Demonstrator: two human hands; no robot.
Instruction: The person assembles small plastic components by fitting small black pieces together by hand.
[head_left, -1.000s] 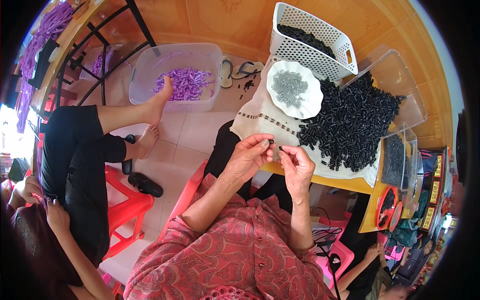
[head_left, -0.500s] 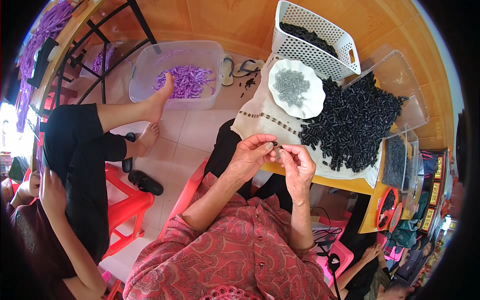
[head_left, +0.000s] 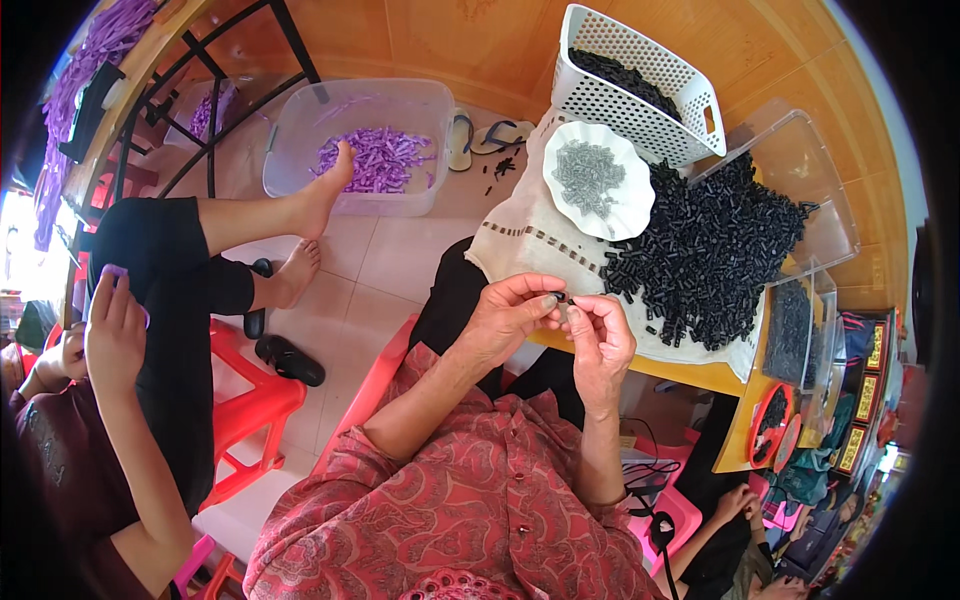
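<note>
My left hand point(head_left: 513, 318) pinches a small black tube-shaped piece point(head_left: 560, 297) between thumb and index finger. Against it come the closed thumb and fingertips of my right hand point(head_left: 601, 338); whatever these hold is too small to make out. Both hands are over my lap, at the near edge of the cloth-covered table. Beyond them, a heap of similar black pieces point(head_left: 700, 265) spreads over the pale cloth point(head_left: 520, 252). A white scalloped bowl point(head_left: 632, 205) beside the heap contains many small greyish bits point(head_left: 588, 177).
Behind the bowl stands a white perforated basket point(head_left: 640, 120) of black pieces. Clear plastic bins point(head_left: 800, 330) line the table's right side. A tub point(head_left: 400, 205) of purple strips point(head_left: 375, 160) sits on the floor. At left, another person point(head_left: 150, 450) sits near a red stool point(head_left: 255, 400).
My fingertips have come together around the small black piece, where a gap showed before. The person at left has raised a hand with a purple strip in it.
</note>
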